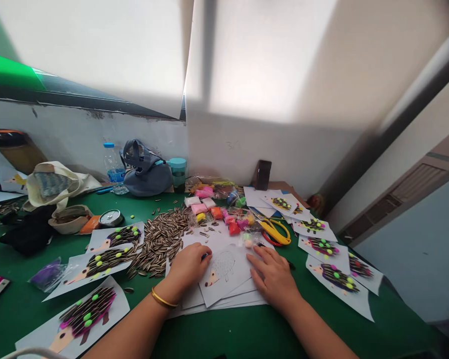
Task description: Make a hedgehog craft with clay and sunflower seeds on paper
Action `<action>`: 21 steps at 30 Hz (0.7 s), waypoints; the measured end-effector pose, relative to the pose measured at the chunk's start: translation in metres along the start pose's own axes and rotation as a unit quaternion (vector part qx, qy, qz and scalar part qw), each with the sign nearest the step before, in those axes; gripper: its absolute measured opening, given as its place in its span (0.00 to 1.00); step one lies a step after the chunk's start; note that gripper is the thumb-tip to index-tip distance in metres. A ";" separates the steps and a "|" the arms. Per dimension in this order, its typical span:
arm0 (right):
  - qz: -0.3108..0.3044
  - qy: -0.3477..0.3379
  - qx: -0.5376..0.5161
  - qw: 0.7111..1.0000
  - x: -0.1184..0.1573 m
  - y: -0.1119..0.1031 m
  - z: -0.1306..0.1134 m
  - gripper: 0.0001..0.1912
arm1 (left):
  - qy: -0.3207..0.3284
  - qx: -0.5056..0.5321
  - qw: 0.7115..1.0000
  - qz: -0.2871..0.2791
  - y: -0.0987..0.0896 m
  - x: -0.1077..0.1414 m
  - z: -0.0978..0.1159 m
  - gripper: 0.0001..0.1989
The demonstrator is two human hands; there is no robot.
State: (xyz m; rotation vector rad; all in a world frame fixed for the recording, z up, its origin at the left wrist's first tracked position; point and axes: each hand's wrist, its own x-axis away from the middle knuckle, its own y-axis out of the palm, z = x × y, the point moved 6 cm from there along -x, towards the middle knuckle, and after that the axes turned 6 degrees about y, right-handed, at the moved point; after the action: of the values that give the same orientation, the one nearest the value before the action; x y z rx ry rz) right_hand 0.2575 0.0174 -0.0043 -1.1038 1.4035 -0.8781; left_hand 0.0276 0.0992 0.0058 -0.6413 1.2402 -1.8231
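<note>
A sheet of white paper with a hedgehog drawing (222,269) lies between my hands, on top of other white sheets. The hedgehog's face is filled in peach with a dark nose; its body is a pencil outline. My left hand (190,264) rests at the sheet's left side, fingers curled in, a small dark-blue bit showing at the fingertips. My right hand (274,273) lies flat on the right edge, fingers spread. Just beyond the sheet are small bags of coloured clay (234,228). A large heap of sunflower seeds (164,239) is beside my left hand.
Seed-covered hedgehog pictures lie at left (108,262) and right (335,276). Yellow-handled scissors (275,232) are beyond my right hand. Along the wall stand a water bottle (114,164), a blue-grey bag (147,172), a teal-lidded cup (178,172) and a phone (264,174).
</note>
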 end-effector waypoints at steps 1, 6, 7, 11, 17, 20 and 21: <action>0.003 0.003 0.001 1.000 0.000 0.000 0.001 0.19 | 0.000 0.000 1.000 -0.001 0.000 0.000 0.000 0.13; 0.036 0.036 0.001 0.999 -0.002 -0.003 0.008 0.17 | -0.001 0.003 1.000 -0.002 0.000 0.000 0.000 0.13; 0.036 0.038 0.000 0.999 -0.001 -0.003 0.008 0.17 | 0.000 0.003 1.000 0.000 0.000 0.000 0.000 0.13; 0.003 0.004 -0.007 1.000 -0.001 0.000 0.002 0.19 | 0.002 0.002 1.000 0.006 0.001 0.000 -0.002 0.12; 0.022 0.039 -0.004 0.999 -0.001 -0.001 0.009 0.17 | 0.003 0.002 1.000 0.004 0.000 0.000 -0.002 0.12; 0.023 0.035 -0.011 0.999 -0.001 0.000 0.011 0.18 | 0.002 0.001 1.000 0.003 0.000 0.000 -0.001 0.12; 0.025 0.036 -0.014 0.999 -0.001 0.000 0.012 0.18 | 0.002 0.001 1.000 0.002 -0.001 0.000 -0.001 0.12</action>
State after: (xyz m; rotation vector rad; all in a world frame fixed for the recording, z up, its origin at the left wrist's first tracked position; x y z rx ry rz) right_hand 0.2691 0.0197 -0.0058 -1.0623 1.5012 -0.8730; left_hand 0.0269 0.0995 0.0061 -0.6334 1.2406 -1.8224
